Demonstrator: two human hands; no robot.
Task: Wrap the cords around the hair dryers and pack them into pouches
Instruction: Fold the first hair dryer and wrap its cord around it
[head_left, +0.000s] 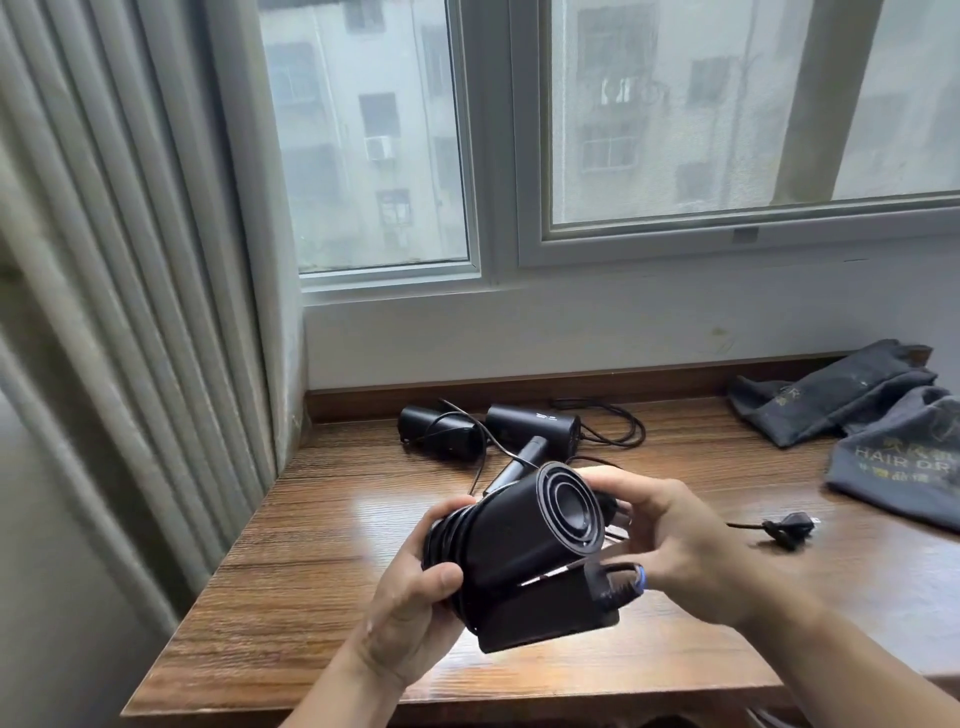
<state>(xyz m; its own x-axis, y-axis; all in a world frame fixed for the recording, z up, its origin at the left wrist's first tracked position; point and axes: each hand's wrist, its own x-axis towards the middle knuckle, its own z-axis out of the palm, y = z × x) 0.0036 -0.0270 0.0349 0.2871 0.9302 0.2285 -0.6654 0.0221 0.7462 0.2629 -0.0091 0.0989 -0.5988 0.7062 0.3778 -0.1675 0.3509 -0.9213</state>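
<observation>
The left hand (415, 592) grips the hair dryer (519, 535) over its wound cord (441, 538); the right hand (675, 540) curls round its nozzle side. Pouches (857, 400) lie right of it.

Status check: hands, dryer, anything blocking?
Left hand grips cord coils on dryer. Right hand holds its far side. Loose plug lies on table toward pouches.

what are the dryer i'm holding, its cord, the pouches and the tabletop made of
Held hair dryer: matte black moulded plastic by the look; dull sheen, ribbed rings at the barrel end.
Cord: probably a rubbery black sheath; it bends into tight coils.
Pouches: dark grey cloth; limp, creased, printed lettering.
Tabletop: glossy wood or wood-look laminate; brown grain, bright glare.
</observation>
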